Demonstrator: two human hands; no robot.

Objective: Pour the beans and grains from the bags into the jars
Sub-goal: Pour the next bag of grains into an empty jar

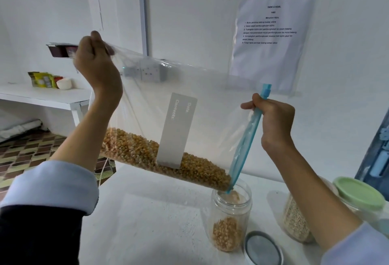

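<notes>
Both hands grip a clear zip bag [185, 87], held tilted across the middle of the frame. Left hand [95, 62], at upper left, pinches the raised closed corner of the bag between curled fingers and thumb. Right hand [273, 121], at centre right, is curled round the blue zip strip [245, 144] at the bag's mouth end. Yellow corn kernels [168, 159] lie along the lower edge of the bag and slope down toward its lowest corner, which sits at the mouth of an open clear jar [230, 216] at lower centre. Kernels are falling through the jar's neck, and a layer of kernels covers the jar's bottom. A grey label [176, 130] printed "Date" and "Contents:" is on the bag's face. Just beside the jar's base, at the bottom edge of the frame, lies a grey lid [263, 248]. Right of the open jar, partly hidden behind the right forearm, stands a second jar [294, 222] holding pale grains. A container with a green lid [359, 193] stands at the right edge. All stand on a white table [147, 222]. On the wall at upper right hangs an instruction sheet [271, 39] in a plastic sleeve. A white shelf [46, 96] at left carries small packets.
</notes>
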